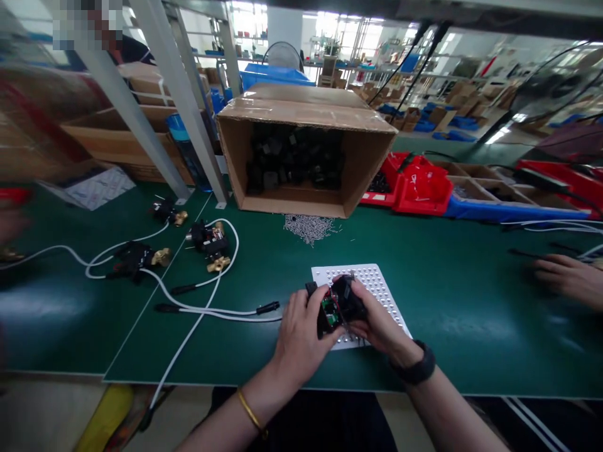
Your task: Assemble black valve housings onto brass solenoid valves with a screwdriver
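Observation:
My left hand (299, 333) grips the left side of a black device (325, 317) whose open casing shows a green circuit board and thin red wires. On its right side, my right hand (377, 317) holds a black cover part (349, 298) close against the board. Both hands are over a white perforated plate (370, 279) on the green table (264, 263). A white cable (249, 318) runs leftward from beside my left hand. Part of the device is hidden by my fingers.
Black-and-brass assemblies (211, 245) with white cables lie at the left. Behind the plate are a pile of small metal pins (309, 228) and a cardboard box (301, 204) of black parts. Red bins (421, 188) stand right of it. Another person's hand (565, 276) is at the right.

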`<state>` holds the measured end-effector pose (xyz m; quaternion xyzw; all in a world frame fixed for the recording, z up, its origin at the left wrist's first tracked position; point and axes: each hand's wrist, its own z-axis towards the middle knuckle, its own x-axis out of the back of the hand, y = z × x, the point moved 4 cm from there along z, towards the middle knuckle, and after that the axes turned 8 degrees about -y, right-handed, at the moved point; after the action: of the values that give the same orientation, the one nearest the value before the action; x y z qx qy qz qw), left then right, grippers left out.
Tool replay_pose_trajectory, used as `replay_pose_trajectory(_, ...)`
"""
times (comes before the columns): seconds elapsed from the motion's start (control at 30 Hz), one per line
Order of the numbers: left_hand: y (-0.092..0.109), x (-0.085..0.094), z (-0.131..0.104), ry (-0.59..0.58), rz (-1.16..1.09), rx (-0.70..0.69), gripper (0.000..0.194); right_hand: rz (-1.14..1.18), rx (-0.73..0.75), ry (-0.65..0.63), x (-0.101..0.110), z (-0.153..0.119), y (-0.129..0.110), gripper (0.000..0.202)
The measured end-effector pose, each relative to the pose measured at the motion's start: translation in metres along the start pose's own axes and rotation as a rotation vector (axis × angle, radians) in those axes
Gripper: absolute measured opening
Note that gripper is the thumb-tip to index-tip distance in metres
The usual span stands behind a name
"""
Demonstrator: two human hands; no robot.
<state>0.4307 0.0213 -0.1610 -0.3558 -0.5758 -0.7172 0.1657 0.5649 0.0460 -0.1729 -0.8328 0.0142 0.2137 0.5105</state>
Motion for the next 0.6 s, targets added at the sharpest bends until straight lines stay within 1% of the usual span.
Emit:
replay_pose_trajectory(0.1, 0.003, -0.001, 0.002, -0.014, 0.061, 0.016, 0.06, -0.199, 0.098, -0.043, 0.002, -0.002, -0.01, 0.044)
replay_pose_trajectory(0.23, 0.005, -0.004, 0.002, 0.012, 0.087, 0.002, 0.054, -0.61, 0.288, -0.113, -0.002, -0.013, -0.025, 0.038)
replay_pose_trajectory(0.33, 0.004, -0.006, 0.0, 0.045, 0.057, 0.005, 0.054, -0.867, 0.365, -0.139, -0.007, -0.018, -0.026, 0.035)
replay_pose_trajectory(0.4, 0.002, -0.007, -0.001, 0.078, -0.011, 0.005, 0.065, -0.977, 0.371, -0.121, -0.012, -0.018, -0.021, 0.036)
replay_pose_trajectory(0.47, 0.0, -0.006, 0.0, 0.103, -0.084, 0.002, 0.079, -1.056, 0.365, -0.069, -0.016, -0.017, -0.017, 0.038)
replay_pose_trajectory(0.5, -0.001, -0.006, 0.001, 0.103, -0.113, -0.001, 0.082, -1.087, 0.359, -0.03, -0.018, -0.016, -0.015, 0.038)
replay_pose_trajectory(0.53, -0.002, -0.005, 0.001, 0.09, -0.138, -0.005, 0.082, -1.109, 0.352, 0.004, -0.019, -0.015, -0.014, 0.039)
replay_pose_trajectory(0.6, -0.005, -0.002, 0.002, 0.049, -0.204, -0.02, 0.075, -1.089, 0.343, 0.041, -0.022, -0.015, -0.012, 0.043)
